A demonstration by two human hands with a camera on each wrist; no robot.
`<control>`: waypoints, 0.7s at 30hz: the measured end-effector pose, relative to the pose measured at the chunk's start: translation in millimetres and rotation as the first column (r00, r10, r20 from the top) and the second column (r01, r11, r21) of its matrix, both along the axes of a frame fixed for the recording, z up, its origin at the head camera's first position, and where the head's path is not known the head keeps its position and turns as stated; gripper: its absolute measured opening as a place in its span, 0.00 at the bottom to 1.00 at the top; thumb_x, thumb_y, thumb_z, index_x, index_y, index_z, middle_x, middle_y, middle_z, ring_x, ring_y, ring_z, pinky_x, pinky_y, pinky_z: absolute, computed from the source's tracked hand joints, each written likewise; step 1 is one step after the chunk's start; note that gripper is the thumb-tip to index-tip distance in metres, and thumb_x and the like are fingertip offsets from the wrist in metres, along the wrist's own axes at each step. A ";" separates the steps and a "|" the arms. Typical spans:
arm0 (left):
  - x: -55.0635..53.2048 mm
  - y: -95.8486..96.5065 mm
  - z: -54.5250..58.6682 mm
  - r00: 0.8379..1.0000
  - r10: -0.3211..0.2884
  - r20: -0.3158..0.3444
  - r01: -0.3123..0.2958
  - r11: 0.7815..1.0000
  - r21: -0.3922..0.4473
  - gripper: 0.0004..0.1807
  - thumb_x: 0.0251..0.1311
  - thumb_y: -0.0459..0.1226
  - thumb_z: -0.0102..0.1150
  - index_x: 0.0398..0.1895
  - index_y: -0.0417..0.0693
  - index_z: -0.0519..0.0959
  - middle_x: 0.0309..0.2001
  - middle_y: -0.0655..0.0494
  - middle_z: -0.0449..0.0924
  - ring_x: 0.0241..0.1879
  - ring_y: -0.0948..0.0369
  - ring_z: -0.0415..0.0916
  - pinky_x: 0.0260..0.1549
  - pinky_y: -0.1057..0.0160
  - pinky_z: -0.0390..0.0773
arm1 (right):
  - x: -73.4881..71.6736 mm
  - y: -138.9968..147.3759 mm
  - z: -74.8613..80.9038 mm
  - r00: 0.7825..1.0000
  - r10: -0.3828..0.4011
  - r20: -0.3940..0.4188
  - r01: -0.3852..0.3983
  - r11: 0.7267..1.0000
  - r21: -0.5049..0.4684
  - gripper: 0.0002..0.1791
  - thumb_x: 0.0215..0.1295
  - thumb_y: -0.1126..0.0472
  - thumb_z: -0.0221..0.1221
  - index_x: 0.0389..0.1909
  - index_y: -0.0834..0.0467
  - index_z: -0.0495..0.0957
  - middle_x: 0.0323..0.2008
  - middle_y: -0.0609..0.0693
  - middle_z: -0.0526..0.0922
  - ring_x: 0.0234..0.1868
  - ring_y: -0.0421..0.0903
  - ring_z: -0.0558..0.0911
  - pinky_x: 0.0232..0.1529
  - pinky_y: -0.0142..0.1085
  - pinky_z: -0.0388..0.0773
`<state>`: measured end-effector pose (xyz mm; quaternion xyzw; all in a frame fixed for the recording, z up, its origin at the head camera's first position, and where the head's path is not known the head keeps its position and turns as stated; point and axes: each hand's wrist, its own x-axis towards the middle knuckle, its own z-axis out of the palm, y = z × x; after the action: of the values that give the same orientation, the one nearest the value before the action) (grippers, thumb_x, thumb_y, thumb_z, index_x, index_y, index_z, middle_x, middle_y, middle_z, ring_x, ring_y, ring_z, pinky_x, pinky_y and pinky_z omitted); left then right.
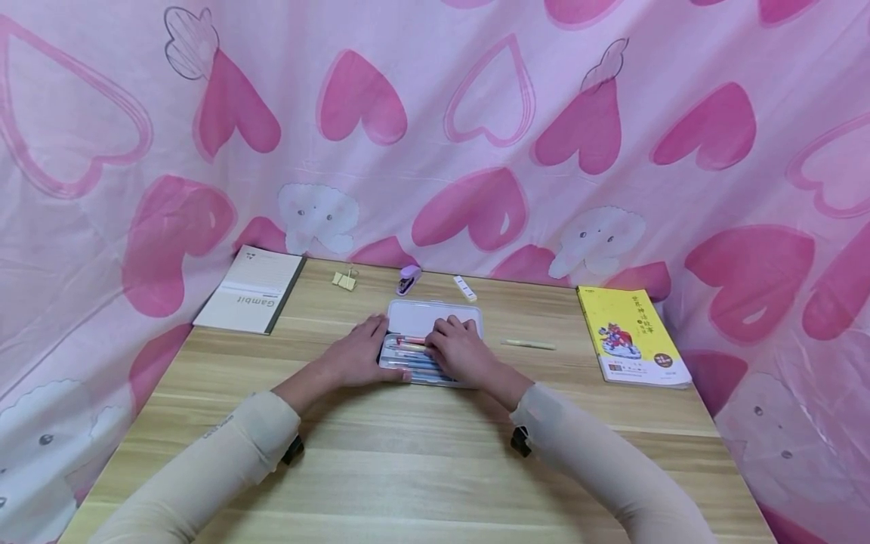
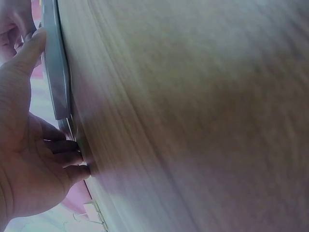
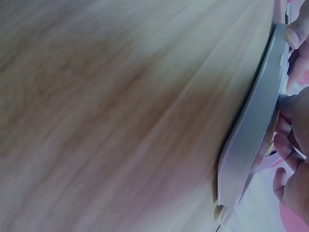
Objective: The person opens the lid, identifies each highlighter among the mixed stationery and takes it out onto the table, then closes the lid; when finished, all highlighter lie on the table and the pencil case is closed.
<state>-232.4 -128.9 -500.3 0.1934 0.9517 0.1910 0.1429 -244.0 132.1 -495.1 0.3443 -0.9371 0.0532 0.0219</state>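
Observation:
A pale grey pencil case lies with its lid folded back, and several pens lie lengthwise in its tray. My left hand is spread at the case's left end. Its thumb rests on the near rim, and its other fingertips are low beside the case's end. Over the right part of the tray is my right hand, fingers bent down among the pens. Whether its fingertips pinch a pen is hidden. In the right wrist view, the case's near wall stands below the right hand's fingers.
Behind the case stand a binder clip, a purple stapler and a small white block-like item. A slim pale pen-like stick lies to the right. A notebook lies far left, a yellow book far right.

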 end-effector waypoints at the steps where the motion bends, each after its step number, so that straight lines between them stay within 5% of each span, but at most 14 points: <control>1: 0.0 0.0 0.0 1.000 0.000 0.000 0.000 1.000 -0.001 0.77 0.56 0.81 0.64 0.90 0.36 0.48 0.90 0.38 0.48 0.89 0.40 0.49 0.85 0.38 0.63 | -0.1 -0.5 -0.2 1.000 -0.004 0.001 0.004 1.000 0.003 0.13 0.84 0.49 0.62 0.55 0.50 0.89 0.51 0.47 0.84 0.52 0.49 0.76 0.53 0.48 0.73; 9: -0.7 0.9 -0.9 1.000 -0.002 -0.009 0.002 1.000 -0.008 0.78 0.55 0.82 0.63 0.90 0.35 0.48 0.90 0.38 0.48 0.89 0.40 0.49 0.84 0.38 0.63 | -0.8 0.3 1.0 1.000 -0.006 -0.031 0.007 1.000 0.031 0.12 0.85 0.49 0.61 0.54 0.50 0.88 0.53 0.47 0.85 0.53 0.50 0.77 0.57 0.50 0.75; 21: 0.2 0.9 -0.3 1.000 0.003 -0.011 -0.003 1.000 0.014 0.77 0.56 0.79 0.67 0.90 0.35 0.48 0.90 0.37 0.49 0.89 0.39 0.50 0.85 0.38 0.63 | -3.7 24.5 6.1 0.979 0.057 -0.198 -0.058 0.998 -0.001 0.06 0.78 0.57 0.68 0.50 0.52 0.86 0.50 0.50 0.84 0.51 0.52 0.78 0.55 0.53 0.76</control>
<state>-232.2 -128.0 -500.6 0.1939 0.9514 0.1966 0.1361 -247.7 156.5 -489.0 0.3747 -0.9198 0.0224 0.1144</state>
